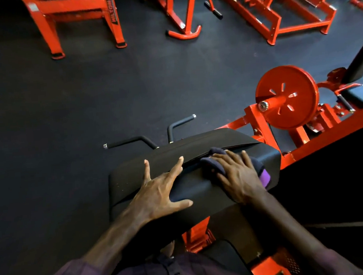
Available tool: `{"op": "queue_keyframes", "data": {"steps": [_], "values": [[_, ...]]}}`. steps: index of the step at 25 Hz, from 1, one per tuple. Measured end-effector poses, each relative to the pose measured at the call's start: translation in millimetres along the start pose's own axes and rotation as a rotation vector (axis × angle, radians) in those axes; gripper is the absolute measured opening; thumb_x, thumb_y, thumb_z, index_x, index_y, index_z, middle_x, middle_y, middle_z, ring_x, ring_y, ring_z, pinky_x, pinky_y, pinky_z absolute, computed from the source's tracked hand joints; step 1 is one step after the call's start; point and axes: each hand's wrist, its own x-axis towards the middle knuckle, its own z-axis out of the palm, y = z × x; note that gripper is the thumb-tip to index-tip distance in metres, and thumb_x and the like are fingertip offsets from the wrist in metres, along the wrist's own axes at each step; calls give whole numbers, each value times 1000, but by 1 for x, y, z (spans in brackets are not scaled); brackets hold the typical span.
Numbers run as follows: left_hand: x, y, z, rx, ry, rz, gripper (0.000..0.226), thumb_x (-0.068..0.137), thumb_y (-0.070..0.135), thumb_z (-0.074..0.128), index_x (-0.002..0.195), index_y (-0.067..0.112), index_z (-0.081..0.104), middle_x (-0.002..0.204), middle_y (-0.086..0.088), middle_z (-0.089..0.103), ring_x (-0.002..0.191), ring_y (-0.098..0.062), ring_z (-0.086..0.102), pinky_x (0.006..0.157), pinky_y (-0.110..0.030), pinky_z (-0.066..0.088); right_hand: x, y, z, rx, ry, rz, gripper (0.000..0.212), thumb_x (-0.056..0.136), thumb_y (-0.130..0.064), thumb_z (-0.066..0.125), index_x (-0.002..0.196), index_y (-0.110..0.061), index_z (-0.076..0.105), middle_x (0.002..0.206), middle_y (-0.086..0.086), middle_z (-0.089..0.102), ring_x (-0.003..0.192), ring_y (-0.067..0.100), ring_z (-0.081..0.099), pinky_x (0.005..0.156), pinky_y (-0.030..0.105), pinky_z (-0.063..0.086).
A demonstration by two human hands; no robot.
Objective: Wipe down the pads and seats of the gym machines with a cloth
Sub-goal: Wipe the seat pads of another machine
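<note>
Cloth [264, 175] is lying bunched on the black pad [199, 157] under the flat, spread right hand [239, 176] pressing it mid-wipe, while the left hand [158, 189] is bracing splayed and empty; other machines [274, 10] likely remaining.

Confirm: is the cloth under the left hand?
No, the cloth lies under the right hand; the left hand rests bare on the pad.
</note>
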Motion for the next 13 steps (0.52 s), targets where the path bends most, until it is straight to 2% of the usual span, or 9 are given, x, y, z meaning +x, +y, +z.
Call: {"op": "queue_keyframes", "data": {"steps": [2,4,6,7,9,11,13], "values": [[-19,-10,-4,-13,23,-33,123,79,85,59,163,43,-21,162,20,42,151,5,33,123,-64,-21,6,-30,2,-36,40,100,66,96,-61,31,146,-28,59,150,-6,60,147,31,47,122,66,26],[-34,-18,-5,-24,55,-38,118,81,82,60,165,42,-13,160,20,45,149,6,35,127,-61,-12,-1,-78,15,-24,41,6,63,93,-57,40,143,-24,63,145,-4,64,142,34,52,117,67,35],[-48,-26,-6,-27,97,3,112,84,78,63,167,40,-2,158,19,47,146,5,40,130,-58,2,-14,-95,22,4,34,-165,65,94,-57,42,149,-28,58,153,-7,57,149,30,45,121,64,32],[-54,-31,-8,-35,107,22,109,85,76,64,168,39,3,158,19,47,145,4,40,131,-57,7,-15,-90,17,15,24,-179,65,95,-58,39,152,-31,54,156,-9,54,151,28,41,123,63,28],[-66,-42,-13,-57,112,35,106,86,74,65,168,37,9,158,19,47,145,4,40,131,-55,10,-8,-82,11,4,51,-56,66,96,-60,33,153,-32,52,156,-9,53,152,28,41,124,63,23],[-75,-51,-15,-69,128,41,104,87,72,66,168,36,12,157,19,47,144,4,42,131,-56,11,-3,-103,13,-33,42,82,67,95,-61,34,149,-29,57,152,-6,58,148,32,45,122,68,24],[-86,-60,-17,-91,162,53,102,88,68,69,168,34,16,157,17,48,144,2,43,130,-57,14,-8,-153,27,-36,19,18,66,94,-60,39,149,-28,57,151,-6,58,149,33,44,121,69,26]]}}
